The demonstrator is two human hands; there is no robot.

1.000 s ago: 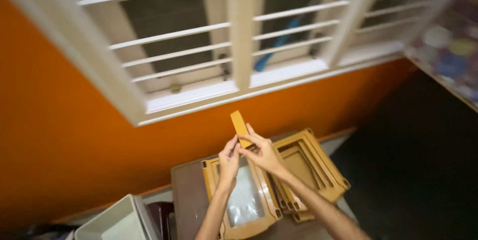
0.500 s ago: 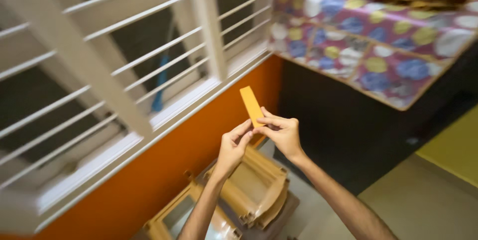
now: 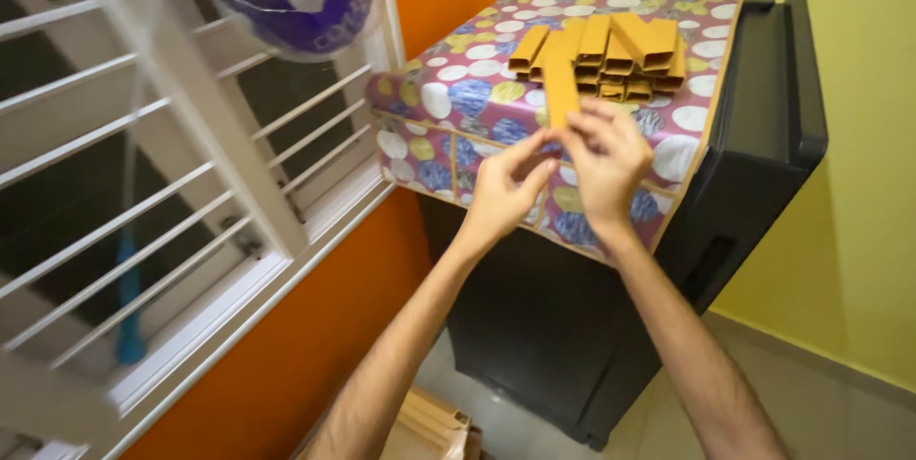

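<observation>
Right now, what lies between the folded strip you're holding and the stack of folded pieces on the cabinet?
In the head view, only the spotted cover shows between the yellow cardboard strip and the stack of folded cardboard pieces; the strip's top overlaps the stack.

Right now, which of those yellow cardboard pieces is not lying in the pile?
The cardboard strip pinched upright between the left hand and right hand; the others lie stacked in the pile on the dotted cloth.
</observation>
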